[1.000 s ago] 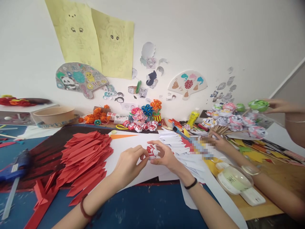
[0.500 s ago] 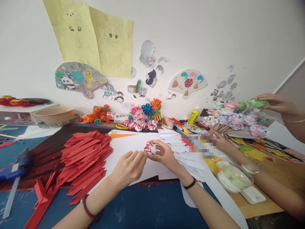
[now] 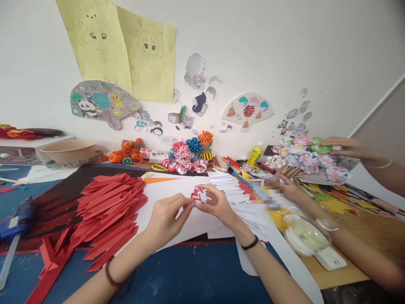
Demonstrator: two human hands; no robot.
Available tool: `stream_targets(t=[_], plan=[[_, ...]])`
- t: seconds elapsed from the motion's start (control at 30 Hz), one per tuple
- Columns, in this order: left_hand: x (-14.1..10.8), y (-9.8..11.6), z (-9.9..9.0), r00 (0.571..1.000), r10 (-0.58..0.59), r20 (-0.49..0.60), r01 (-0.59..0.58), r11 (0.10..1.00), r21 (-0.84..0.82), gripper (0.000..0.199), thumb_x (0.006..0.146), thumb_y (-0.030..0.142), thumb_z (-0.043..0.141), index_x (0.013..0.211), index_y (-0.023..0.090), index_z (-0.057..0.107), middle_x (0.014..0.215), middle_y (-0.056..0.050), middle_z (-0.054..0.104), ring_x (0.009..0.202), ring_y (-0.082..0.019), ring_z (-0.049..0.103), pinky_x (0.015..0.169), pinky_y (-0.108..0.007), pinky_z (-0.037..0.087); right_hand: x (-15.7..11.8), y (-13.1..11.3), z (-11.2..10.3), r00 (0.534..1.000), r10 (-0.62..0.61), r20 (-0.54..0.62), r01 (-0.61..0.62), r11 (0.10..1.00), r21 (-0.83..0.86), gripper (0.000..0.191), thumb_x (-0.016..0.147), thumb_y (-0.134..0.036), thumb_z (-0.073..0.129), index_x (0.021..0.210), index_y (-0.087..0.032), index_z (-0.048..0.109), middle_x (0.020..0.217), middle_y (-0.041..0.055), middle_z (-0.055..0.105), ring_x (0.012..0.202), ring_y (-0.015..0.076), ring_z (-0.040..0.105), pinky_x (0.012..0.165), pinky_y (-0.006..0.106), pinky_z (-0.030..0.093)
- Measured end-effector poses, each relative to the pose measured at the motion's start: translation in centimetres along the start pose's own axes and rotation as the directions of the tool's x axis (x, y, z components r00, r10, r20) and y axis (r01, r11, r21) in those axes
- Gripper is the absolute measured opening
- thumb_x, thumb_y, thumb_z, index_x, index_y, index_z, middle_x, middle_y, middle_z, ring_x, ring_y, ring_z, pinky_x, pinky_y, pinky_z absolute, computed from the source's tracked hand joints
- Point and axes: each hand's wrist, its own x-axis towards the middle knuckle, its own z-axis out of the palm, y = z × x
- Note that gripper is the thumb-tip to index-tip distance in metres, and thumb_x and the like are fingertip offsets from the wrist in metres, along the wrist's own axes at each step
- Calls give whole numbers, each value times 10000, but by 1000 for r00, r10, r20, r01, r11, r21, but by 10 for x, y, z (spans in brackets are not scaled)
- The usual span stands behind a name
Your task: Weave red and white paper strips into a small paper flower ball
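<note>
A small red and white folded-paper ball [image 3: 199,195] is held above the white paper sheet [image 3: 161,192] in the middle. My right hand [image 3: 218,207] grips it from the right between thumb and fingers. From the left, my left hand [image 3: 167,215] reaches it with thumb and forefinger pinched at its lower left edge; what those fingertips hold is too small to make out. Folded red paper strips [image 3: 110,207] lie piled left of my left hand. White folded strips [image 3: 234,198] are spread behind and beside my right hand.
A co-worker's hands [image 3: 292,190] hold a bouquet of paper flowers [image 3: 310,158] at the right. Nearby are a clear plastic container [image 3: 306,236] and a white box [image 3: 330,257]. Finished paper flowers [image 3: 182,169] stand by the wall. A blue glue gun [image 3: 19,221] lies far left.
My left hand has opened from a closed curl into a looser pinch, and the ball has turned a little. The co-worker's upper hand has moved left with the green flower, down into the bouquet.
</note>
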Motion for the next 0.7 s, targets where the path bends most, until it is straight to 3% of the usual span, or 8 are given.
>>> stream_targets(t=[0.07, 0.13, 0.33, 0.47, 0.7], plan=[[4, 1, -2, 984, -174, 33, 177, 972, -157, 170, 937, 289, 517, 886, 186, 643, 720, 6, 630, 534, -76, 461, 538, -207, 373, 0, 0, 0, 999, -14, 36, 13, 1000, 20, 538, 685, -376, 811, 1166, -256, 603, 1220, 71, 505, 1070, 217, 577, 871, 341, 532], [6, 0, -2, 962, -259, 84, 272, 933, -236, 177, 913, 323, 548, 876, 188, 656, 718, 10, 634, 537, -79, 453, 526, -200, 375, 0, 0, 0, 998, -33, 60, 32, 999, 26, 544, 689, -370, 811, 1178, -256, 600, 1206, 70, 499, 1072, 218, 571, 869, 335, 531], [8, -3, 0, 934, -309, 180, 351, 885, -305, 177, 880, 341, 583, 875, 193, 680, 708, 14, 635, 544, -86, 428, 524, -199, 364, -1, -2, -1, 994, -57, 96, 57, 998, 1, 542, 700, -351, 807, 1192, -260, 599, 1192, 67, 487, 1030, 194, 559, 854, 309, 511], [8, -2, -1, 934, -275, 229, 328, 913, -242, 165, 896, 327, 566, 853, 196, 658, 728, 18, 631, 564, -89, 441, 552, -210, 356, 0, 2, -3, 992, -78, 96, 79, 997, -3, 535, 686, -324, 821, 1176, -256, 617, 1169, 63, 489, 1049, 203, 555, 873, 319, 502], [2, -1, 0, 958, -116, 262, 137, 989, -63, 174, 973, 279, 414, 919, 204, 561, 850, 9, 613, 612, -98, 480, 604, -234, 341, 1, 6, -3, 995, -41, 88, 40, 999, 11, 545, 669, -314, 834, 1169, -254, 626, 1189, 68, 505, 1037, 205, 565, 862, 318, 499]])
